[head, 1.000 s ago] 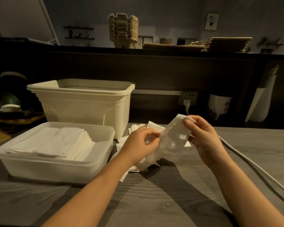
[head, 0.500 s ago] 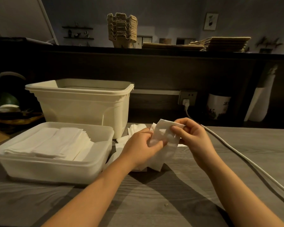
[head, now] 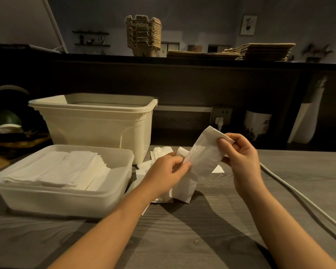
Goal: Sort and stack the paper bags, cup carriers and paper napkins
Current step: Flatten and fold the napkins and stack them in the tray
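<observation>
While the left grip, a bare hand, pinches the lower left edge of a white paper napkin between thumb and curled fingers, the right grip pinches the napkin's upper right corner, so the sheet slants up between them above the grey wooden desk. More white paper hangs below the left grip down to the desk top; whether it belongs to the same napkin cannot be told. Loose napkins lie scattered on the desk just behind and beneath that hand. To the left, a shallow translucent tray holds a flat stack of folded napkins, and a deep cream tub stands just behind it. On the dark ledge at the back, a nested stack of cup carriers stands upright, with a flat pile of paper bags to its right. A white cable runs across the desk's right side.
</observation>
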Tool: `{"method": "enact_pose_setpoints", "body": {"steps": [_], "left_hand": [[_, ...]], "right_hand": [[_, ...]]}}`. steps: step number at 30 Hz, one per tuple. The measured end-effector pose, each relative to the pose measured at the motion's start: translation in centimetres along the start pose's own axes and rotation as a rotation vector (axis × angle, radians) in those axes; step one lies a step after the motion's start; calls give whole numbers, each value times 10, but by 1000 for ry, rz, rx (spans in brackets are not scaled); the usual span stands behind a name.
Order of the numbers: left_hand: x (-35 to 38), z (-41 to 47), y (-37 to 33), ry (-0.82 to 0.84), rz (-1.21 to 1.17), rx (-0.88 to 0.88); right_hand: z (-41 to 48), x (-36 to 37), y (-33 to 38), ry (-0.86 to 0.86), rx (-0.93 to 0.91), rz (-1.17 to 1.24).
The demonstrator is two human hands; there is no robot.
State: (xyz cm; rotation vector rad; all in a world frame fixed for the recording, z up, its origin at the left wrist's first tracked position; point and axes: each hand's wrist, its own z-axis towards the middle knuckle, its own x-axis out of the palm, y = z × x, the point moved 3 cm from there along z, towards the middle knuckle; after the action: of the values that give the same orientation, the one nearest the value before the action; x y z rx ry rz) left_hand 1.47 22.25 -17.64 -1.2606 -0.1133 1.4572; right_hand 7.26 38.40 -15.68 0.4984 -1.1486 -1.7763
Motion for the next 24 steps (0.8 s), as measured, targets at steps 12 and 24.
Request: {"method": "enact_pose_setpoints", "body": {"steps": [12, 24], "left_hand": [[0, 1, 6, 13, -45, -64], [-4, 2, 9, -73, 18, -115]], "right_hand": [[-1, 0, 4, -26, -40, -30], [-3, 2, 7, 79, -25, -3]]}}
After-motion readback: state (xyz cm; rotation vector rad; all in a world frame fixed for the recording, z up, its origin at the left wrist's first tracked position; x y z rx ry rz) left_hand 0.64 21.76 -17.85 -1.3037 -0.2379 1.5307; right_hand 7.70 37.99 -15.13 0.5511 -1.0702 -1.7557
